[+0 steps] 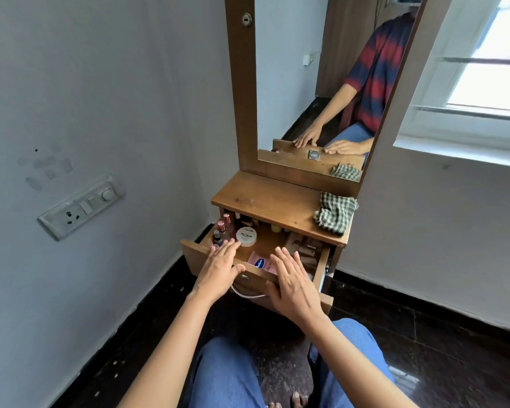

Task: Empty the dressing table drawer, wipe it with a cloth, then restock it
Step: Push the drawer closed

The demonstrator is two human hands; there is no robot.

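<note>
The drawer [249,278] of the wooden dressing table [265,201] stood pulled out toward the person, and it was not emptied: many things lay inside. In the back left corner stood several small nail polish bottles [221,231], close together, some with pink caps. Just beside them, to the right, lay a round white tub [246,236] with a printed lid. Near the front wall lay a flat pink sachet [259,264] with a blue oval mark on it, partly hidden by the right hand. In the right part of the drawer there were brown wooden pieces [305,245], but I could not tell what they were. More small items stood far at the back under the table top, too dark to name. The left hand [218,272] was over the front left part of the drawer, fingers stretched flat and a little spread, holding nothing; the fingertips were near the white tub, and I could not tell if they touched it. The right hand [292,287] was over the front wall of the drawer, also flat and with fingers apart, holding nothing. A green checked cloth [334,212] lay crumpled on the right end of the table top, well apart from both hands. Behind the top stood a tall mirror [315,83] in a wooden frame, and it showed the hands and the cloth again.
</note>
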